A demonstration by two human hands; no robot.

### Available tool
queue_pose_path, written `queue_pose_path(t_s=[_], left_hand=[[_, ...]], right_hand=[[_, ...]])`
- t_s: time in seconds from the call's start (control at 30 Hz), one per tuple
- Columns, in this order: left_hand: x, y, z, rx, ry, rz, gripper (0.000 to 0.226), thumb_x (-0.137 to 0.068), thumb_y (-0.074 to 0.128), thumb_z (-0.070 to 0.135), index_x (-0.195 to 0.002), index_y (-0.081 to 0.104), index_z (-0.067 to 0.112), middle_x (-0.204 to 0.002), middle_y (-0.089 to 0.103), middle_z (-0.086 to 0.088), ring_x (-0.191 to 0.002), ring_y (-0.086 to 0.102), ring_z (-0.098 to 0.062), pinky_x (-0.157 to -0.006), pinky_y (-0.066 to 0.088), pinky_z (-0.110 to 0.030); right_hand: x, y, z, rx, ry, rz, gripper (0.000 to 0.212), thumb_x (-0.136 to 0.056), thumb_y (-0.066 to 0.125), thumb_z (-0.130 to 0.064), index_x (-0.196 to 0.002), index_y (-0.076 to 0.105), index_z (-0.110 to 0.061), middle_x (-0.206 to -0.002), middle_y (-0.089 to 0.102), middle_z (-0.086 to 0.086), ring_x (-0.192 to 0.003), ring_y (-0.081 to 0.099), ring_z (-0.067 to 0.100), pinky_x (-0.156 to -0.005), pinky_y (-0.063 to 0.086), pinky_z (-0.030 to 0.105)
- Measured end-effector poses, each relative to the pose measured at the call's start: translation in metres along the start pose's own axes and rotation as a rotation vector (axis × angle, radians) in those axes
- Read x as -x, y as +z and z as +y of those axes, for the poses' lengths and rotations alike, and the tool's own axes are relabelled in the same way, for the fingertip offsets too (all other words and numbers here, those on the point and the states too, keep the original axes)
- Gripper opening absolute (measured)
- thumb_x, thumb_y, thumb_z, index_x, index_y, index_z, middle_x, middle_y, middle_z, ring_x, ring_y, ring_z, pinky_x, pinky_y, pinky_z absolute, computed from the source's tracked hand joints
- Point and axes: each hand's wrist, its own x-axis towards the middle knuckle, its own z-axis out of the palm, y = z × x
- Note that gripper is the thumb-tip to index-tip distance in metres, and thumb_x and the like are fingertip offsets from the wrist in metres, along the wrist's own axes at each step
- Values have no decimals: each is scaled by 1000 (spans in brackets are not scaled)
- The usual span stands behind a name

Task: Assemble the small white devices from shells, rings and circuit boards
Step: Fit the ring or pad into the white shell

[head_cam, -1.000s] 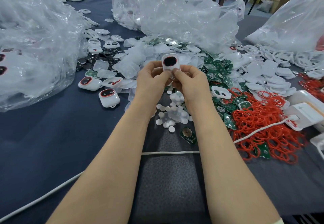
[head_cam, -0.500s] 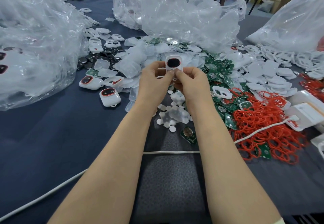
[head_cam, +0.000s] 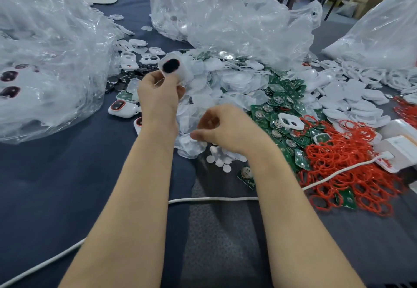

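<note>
White device (head_cam: 172, 66), one unit, dark oval window facing the camera: being held above the table at eleven o'clock of the view. The left hand (head_cam: 158, 95) is pinching its lower edge between thumb and curled fingers. The right hand (head_cam: 228, 127) is hovering apart from it, at four o'clock from the left hand, with its fingers curling downward over loose white discs (head_cam: 220, 163). Blur is hiding whether it is pinching anything. Clear shells (head_cam: 225, 80) are lying heaped beyond both hands at twelve o'clock. Green circuit boards (head_cam: 279, 100) are spreading at two o'clock from the right hand and running into a tangle of red rings (head_cam: 352, 159) at three o'clock. A finished device (head_cam: 123, 107) is lying just beside the left wrist at nine o'clock. A white cable (head_cam: 214, 199) is crossing the dark blue table (head_cam: 56, 175) under both forearms. A crumpled plastic bag (head_cam: 45, 62) is sitting at nine o'clock of the view.
</note>
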Motion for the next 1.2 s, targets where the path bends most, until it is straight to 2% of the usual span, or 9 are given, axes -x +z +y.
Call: queue_pose_path(t_s=[0.1, 0.17, 0.3, 0.43, 0.57, 0.73, 0.9, 1.0, 1.2], left_hand=[[3, 3, -4, 0, -35, -41, 12, -88, 60, 0, -88, 57, 11, -79, 60, -2, -54, 53, -4, -59, 49, -15], [4, 5, -6, 3, -60, -65, 15, -89, 59, -1, -85, 56, 14, -80, 60, -2, -60, 54, -7, -60, 50, -15], [5, 8, -10, -6, -104, -140, 17, -94, 55, 1, -88, 52, 16, -87, 65, -3, -75, 66, -13, -70, 57, -21], [7, 9, -13, 31, -123, -162, 13, -95, 52, 0, -94, 51, 13, -93, 67, -8, -74, 71, -15, -65, 57, -21], [10, 13, -18, 12, -137, -196, 11, -96, 51, -1, -103, 51, 7, -97, 67, -12, -71, 72, -12, -60, 55, -18], [14, 18, -24, -32, -140, -197, 13, -96, 50, -1, -92, 52, 12, -97, 67, -13, -69, 72, -13, -58, 53, -17], [14, 19, -27, -59, -130, -193, 11, -96, 49, -1, -105, 52, 6, -98, 66, -13, -68, 71, -12, -58, 54, -17], [15, 18, -27, -72, -132, -197, 13, -96, 49, -1, -107, 52, 4, -96, 67, -13, -68, 71, -12, -58, 54, -16], [14, 17, -29, -77, -118, -189, 11, -95, 50, -1, -104, 53, 4, -94, 66, -12, -65, 70, -10, -60, 54, -16]], right_hand=[[-1, 16, -9, 105, 11, -11, 30, -80, 73, -30, -102, 62, -13, -97, 65, 4, -87, 62, 20, -78, 53, 34], [-2, 18, -10, 106, -15, -5, 20, -82, 70, -21, -98, 61, -13, -96, 66, 7, -86, 62, 23, -76, 54, 34], [-4, 9, -1, -54, -10, 4, 11, -87, 67, -21, -90, 57, -17, -83, 62, -1, -72, 58, 14, -67, 50, 26], [-6, -8, 15, -268, 36, 107, 9, -89, 65, -18, -89, 56, -16, -95, 67, 8, -87, 66, 24, -84, 54, 40], [-10, -11, 26, -384, 89, 208, 7, -91, 61, -13, -88, 60, -19, -84, 68, 6, -58, 66, 11, -71, 58, 37], [-14, -7, 32, -290, 90, 254, 32, -86, 59, -4, -111, 53, -22, -90, 61, 2, -81, 60, 15, -74, 51, 29], [-14, -5, 31, -125, 1, 453, 22, -86, 50, 1, -97, 58, -16, -85, 55, -8, -83, 53, 11, -77, 45, 23], [-15, -4, 29, -57, -69, 506, 21, -88, 50, -1, -88, 63, -16, -93, 56, -3, -91, 54, 16, -83, 45, 29], [-17, 0, 32, 50, -107, 375, 20, -89, 51, -1, -102, 61, -14, -97, 62, 3, -92, 56, 20, -84, 48, 35]])
